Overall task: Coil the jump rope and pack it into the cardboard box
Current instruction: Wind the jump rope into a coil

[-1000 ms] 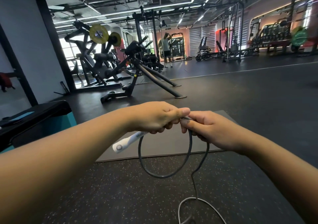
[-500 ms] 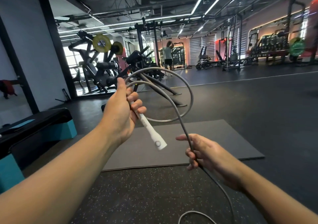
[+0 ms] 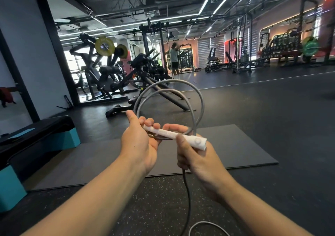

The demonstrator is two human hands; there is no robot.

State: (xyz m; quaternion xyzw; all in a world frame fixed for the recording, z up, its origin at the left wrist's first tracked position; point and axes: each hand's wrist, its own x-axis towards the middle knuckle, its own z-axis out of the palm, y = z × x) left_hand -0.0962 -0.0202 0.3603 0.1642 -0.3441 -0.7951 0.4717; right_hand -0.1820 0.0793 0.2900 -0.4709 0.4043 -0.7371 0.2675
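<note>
Head view: two grey loops of the jump rope [image 3: 199, 97] are held upright by the left hand [image 3: 139, 145], clasped around its white handle [image 3: 174, 136]. The cord is pinched by the right hand [image 3: 195, 157] beside the handle.

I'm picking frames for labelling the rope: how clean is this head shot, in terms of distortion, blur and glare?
Head view: wide-angle bending curves the ceiling light strips and stretches the forearms at the edges; the white handle and grey rope loops held by the left hand and right hand are sharp; the windows at far left are blown out; distant machines are slightly soft.
</note>
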